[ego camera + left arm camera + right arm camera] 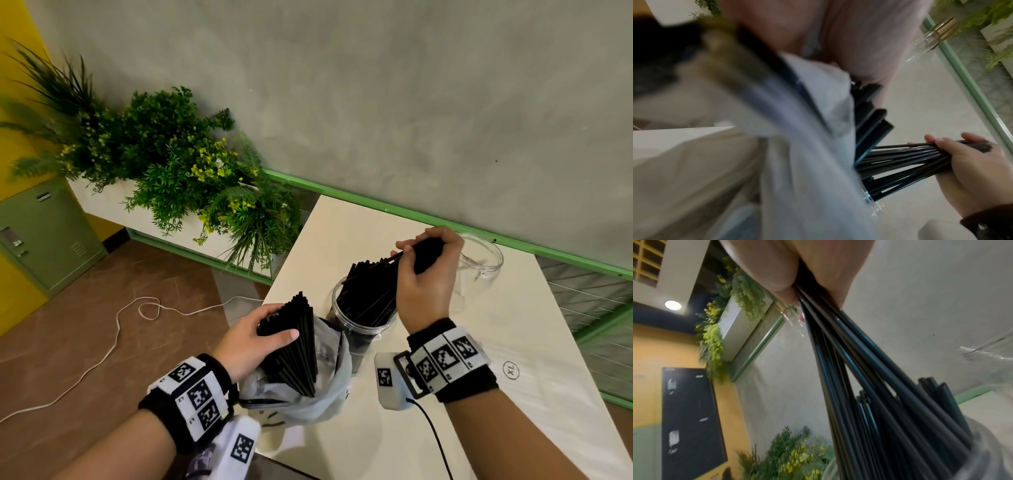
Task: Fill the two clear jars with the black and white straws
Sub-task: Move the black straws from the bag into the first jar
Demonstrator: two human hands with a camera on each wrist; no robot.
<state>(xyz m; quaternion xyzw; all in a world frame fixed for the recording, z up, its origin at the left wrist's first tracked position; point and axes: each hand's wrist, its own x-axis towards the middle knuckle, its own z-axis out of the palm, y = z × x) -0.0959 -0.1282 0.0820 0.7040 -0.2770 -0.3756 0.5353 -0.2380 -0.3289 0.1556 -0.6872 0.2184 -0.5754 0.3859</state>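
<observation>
A clear jar [359, 329] stands mid-table with several black straws leaning in it. My right hand [426, 263] grips a bunch of black straws [373, 291] whose lower ends sit inside that jar; the right wrist view shows the same bunch [869, 386] fanning down from my fist. My left hand [260, 334] grips a second bunch of black straws [298, 346] that stands in a translucent plastic bag [325, 394] at the table's near-left corner. A second clear jar [483, 260] stands empty behind my right hand. No white straws show.
The cream table [479, 394] runs along a grey wall with a green rail [376, 202]. A planter of green plants [178, 164] is at the left. A white cord [113, 342] lies on the brown floor. A black cable [438, 442] trails from my right wrist.
</observation>
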